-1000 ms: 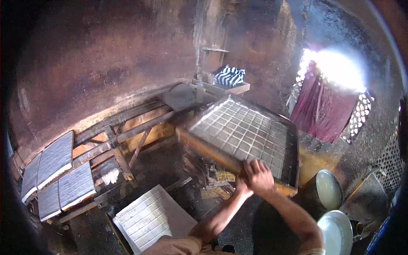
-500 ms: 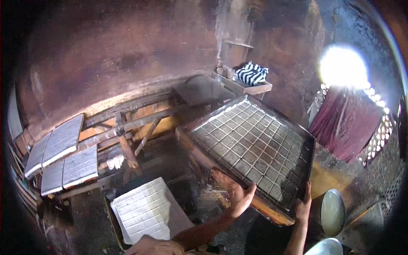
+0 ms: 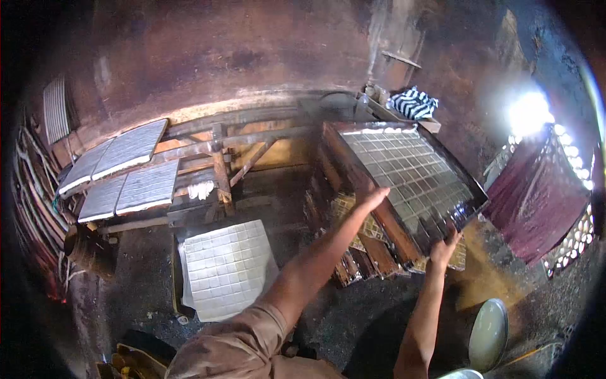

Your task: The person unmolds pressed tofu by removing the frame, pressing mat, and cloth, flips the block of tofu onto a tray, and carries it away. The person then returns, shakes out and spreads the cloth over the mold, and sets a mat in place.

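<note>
A deep wooden frame [image 3: 382, 201] with a grid of thin bars across its inside is tilted in front of me. Pale, wet-looking squares [image 3: 410, 161] show between the bars. On its left side, my left hand [image 3: 372, 201] is closed over the wooden wall, thumb outward. My right hand [image 3: 445, 246] grips the near right edge, its fingers partly hidden by the rim. Below the frame lies a stack of slatted wooden pieces and yellowish grids [image 3: 366, 252]; whether the frame rests on it I cannot tell.
Left of my arm lies a white gridded slab [image 3: 224, 268] on cloth. Grey slabs [image 3: 129, 151] lean on a wooden rail structure [image 3: 221, 164]. A striped cloth [image 3: 413, 103] sits at the back, a maroon curtain [image 3: 530, 196] hangs right, and an oval basin [image 3: 488, 335] stands low right.
The wooden frame has turned and moved farther from me, with both hands still on it. My left arm now reaches farther out. The view has shifted left.
</note>
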`<state>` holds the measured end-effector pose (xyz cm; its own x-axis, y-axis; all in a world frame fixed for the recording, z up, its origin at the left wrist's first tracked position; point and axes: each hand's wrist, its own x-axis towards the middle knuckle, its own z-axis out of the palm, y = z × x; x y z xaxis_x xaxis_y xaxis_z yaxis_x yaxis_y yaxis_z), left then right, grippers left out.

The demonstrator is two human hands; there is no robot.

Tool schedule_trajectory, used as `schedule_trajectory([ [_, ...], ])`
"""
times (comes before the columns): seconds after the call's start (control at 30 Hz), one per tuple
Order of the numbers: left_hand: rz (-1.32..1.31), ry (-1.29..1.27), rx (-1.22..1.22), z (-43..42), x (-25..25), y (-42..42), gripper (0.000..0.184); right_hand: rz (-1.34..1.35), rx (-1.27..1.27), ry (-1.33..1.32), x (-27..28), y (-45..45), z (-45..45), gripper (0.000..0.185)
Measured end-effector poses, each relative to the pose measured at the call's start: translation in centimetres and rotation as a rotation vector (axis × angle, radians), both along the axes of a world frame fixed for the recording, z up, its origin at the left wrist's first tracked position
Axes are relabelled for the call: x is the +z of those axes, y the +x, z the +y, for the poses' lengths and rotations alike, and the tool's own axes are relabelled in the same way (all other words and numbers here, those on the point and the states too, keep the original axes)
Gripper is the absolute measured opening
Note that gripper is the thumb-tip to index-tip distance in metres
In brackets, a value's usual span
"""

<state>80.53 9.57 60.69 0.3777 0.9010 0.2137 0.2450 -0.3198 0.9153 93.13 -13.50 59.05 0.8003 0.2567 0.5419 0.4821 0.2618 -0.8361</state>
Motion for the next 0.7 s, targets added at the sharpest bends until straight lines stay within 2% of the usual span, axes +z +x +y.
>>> schedule_trajectory([
  [0.03,0.021,0.066,0.129,0.2,-1.3,1.2,0.11,-0.005,0.029,-0.017,0.0,-0.3,-0.5,0.054],
  [0.1,-0.066,-0.181,-0.284,3.1,-5.1,2.9,0.102,-0.027,-0.016,-0.132,-1.0,1.4,-1.4,0.052],
  [0.13,-0.207,-0.47,-0.649,-0.5,4.2,-6.6,0.101,-0.039,-0.038,-0.19,-1.6,2.3,-1.8,0.051],
  [0.17,-0.199,-0.181,-0.38,1.5,1.4,-6.7,0.102,-0.006,-0.005,-0.159,-1.8,2.8,-1.8,0.05],
  [0.2,-0.196,-0.267,-0.433,1.9,2.1,-10.3,0.095,-0.089,-0.086,-0.342,-1.6,3.7,-2.3,0.049],
  [0.23,-0.297,-0.244,-0.414,2.5,0.3,-13.5,0.086,-0.182,-0.157,-0.522,-1.2,4.1,-3.0,0.049],
  [0.27,-0.395,-0.217,-0.399,3.0,-1.5,-16.7,0.077,-0.589,-0.322,-0.818,0.7,3.3,-3.7,0.048],
  [0.3,-0.58,-0.068,-0.302,4.0,-6.7,-18.9,0.067,-0.582,-0.364,-0.689,2.8,1.5,-1.7,0.046],
  [0.33,-0.761,-0.17,-0.204,4.2,-11.0,-22.0,0.052,-0.58,-0.402,-0.557,5.0,-0.5,0.4,0.046],
  [0.37,-0.981,-0.285,-0.173,4.6,-16.2,-25.6,0.047,-0.583,-0.437,-0.427,7.2,-2.4,2.5,0.046],
  [0.4,-1.21,-0.389,-0.143,4.0,-20.5,-29.4,0.043,-0.464,-0.25,-0.362,10.4,-5.4,5.8,0.043],
  [0.43,-1.088,-0.53,0.135,2.6,-22.4,-33.9,0.038,-0.398,-0.075,-0.288,12.7,-11.5,10.3,0.039],
  [0.47,-0.959,-0.666,0.393,1.4,-23.8,-38.3,0.033,-0.476,0.109,-0.242,13.6,-17.0,14.1,0.037],
  [0.5,-0.884,-0.556,0.532,0.2,-28.9,-41.6,0.031,-0.574,0.3,-0.258,12.2,-16.3,18.6,0.033],
  [0.53,-0.8,-0.451,0.664,-1.0,-33.8,-44.7,0.028,-0.607,0.478,-0.255,10.3,-19.7,23.5,0.032],
  [0.57,-0.695,-0.618,0.793,-2.4,-35.7,-48.5,0.028,-0.608,0.656,-0.272,7.8,-25.4,28.3,0.029],
  [0.6,-0.585,-0.79,0.911,-3.9,-37.2,-52.3,0.028,-0.427,0.979,-0.156,5.5,-33.5,32.4,0.024],
  [0.63,-0.622,-0.754,1.064,-5.6,-38.6,-55.3,0.029,-0.213,1.107,-0.332,1.9,-38.1,35.7,0.022],
  [0.67,-0.437,-0.73,1.252,-6.6,-42.9,-57.6,0.028,0.181,1.393,-0.361,-3.5,-41.8,39.3,0.022],
  [0.7,-0.443,-0.864,1.346,-7.5,-43.6,-60.4,0.027,0.03,1.474,-0.519,-9.2,-46.6,42.2,0.021],
])
